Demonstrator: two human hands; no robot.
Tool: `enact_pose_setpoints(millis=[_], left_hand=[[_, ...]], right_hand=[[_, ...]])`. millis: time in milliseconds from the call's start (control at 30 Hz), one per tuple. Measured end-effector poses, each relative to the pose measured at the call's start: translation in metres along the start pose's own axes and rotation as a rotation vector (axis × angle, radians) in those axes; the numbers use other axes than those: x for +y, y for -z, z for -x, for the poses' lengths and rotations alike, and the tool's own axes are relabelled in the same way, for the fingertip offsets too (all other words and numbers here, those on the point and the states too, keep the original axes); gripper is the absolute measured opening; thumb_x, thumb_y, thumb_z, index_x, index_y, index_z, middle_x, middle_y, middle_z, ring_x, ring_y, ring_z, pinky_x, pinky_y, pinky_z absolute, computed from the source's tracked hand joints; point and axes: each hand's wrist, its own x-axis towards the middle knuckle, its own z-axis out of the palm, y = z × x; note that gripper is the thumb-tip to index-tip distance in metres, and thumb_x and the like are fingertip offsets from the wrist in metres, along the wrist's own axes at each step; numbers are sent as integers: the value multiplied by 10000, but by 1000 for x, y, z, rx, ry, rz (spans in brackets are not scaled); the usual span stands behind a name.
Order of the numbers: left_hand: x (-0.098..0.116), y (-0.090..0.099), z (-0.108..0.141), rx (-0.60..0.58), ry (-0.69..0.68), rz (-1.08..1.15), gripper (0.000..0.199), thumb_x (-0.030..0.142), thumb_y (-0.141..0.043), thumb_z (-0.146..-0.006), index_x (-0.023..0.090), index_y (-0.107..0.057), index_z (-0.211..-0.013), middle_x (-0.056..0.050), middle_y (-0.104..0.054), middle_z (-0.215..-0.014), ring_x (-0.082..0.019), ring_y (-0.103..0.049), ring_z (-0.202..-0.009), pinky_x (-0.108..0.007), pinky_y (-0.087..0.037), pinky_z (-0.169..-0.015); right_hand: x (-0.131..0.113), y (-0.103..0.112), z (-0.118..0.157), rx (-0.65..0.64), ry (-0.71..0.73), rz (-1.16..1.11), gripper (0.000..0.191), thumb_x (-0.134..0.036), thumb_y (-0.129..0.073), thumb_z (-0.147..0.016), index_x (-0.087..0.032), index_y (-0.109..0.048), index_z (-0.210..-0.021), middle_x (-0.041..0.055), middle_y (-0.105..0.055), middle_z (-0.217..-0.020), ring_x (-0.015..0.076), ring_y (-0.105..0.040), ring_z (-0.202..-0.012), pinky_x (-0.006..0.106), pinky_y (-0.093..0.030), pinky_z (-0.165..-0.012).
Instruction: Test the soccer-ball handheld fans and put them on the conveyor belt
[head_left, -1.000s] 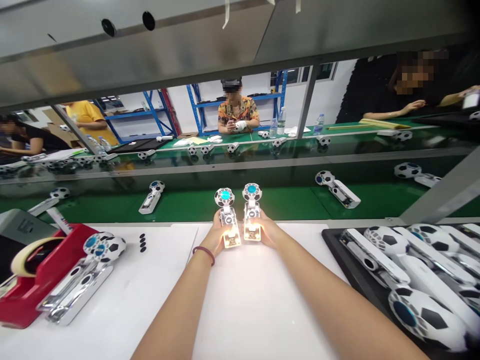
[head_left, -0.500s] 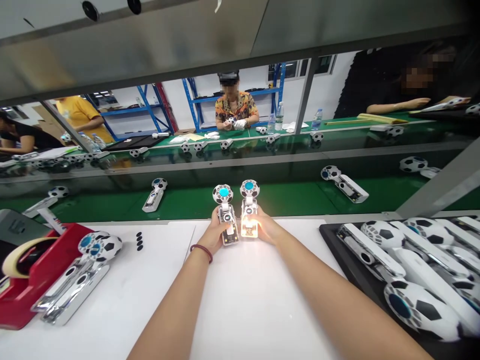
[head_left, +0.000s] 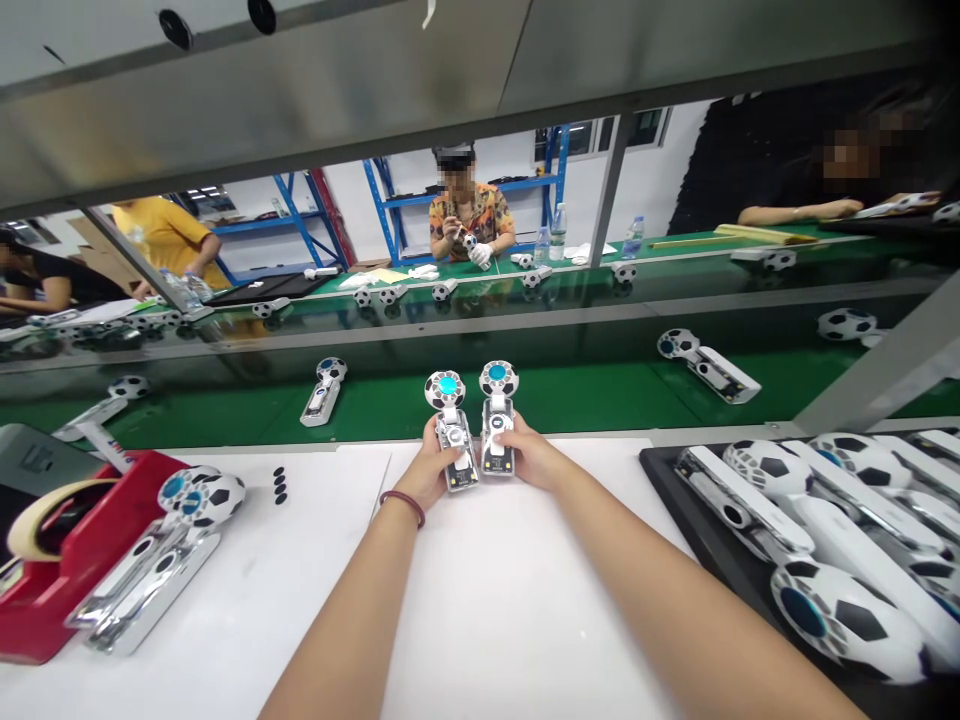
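Observation:
My left hand (head_left: 426,474) is closed around a white handheld device with a soccer-ball head (head_left: 460,462). Its thumb lies on the clear front cover, near a round button. A second device of the same kind (head_left: 498,452) is held upright in my right hand (head_left: 534,458), with the thumb pressed at its button. Both ball heads have a blue disc in the middle and stand above the far edge of the white worktop (head_left: 495,600). The two devices are side by side, a small gap apart, and neither lamp glows. The fingers behind them are hidden.
A black tray (head_left: 667,530) of similar devices is at right. At left are a red tape dispenser (head_left: 82,560), two more devices (head_left: 161,570) and several black discs (head_left: 280,485). Beyond runs a green conveyor (head_left: 585,400) carrying devices. Co-workers (head_left: 469,215) sit across.
The bright warm light on the right-hand device has gone out. On the near conveyor, devices have shifted right; those on the far one have shifted slightly left. My hands have barely moved.

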Motion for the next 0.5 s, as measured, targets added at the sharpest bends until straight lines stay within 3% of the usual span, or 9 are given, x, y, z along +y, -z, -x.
enact_pose_setpoints(millis=[500], left_hand=[[0, 0, -1, -9, 9, 28, 798, 89, -696, -553, 281, -314, -1227, -9, -559, -950, -190, -588, -848, -384, -466, -825]], right_hand=[[1, 0, 1, -30, 13, 83, 675, -149, -705, -524, -278, -356, -1087, -35, -549, -851, 160, -579, -747, 332, -489, -690]])
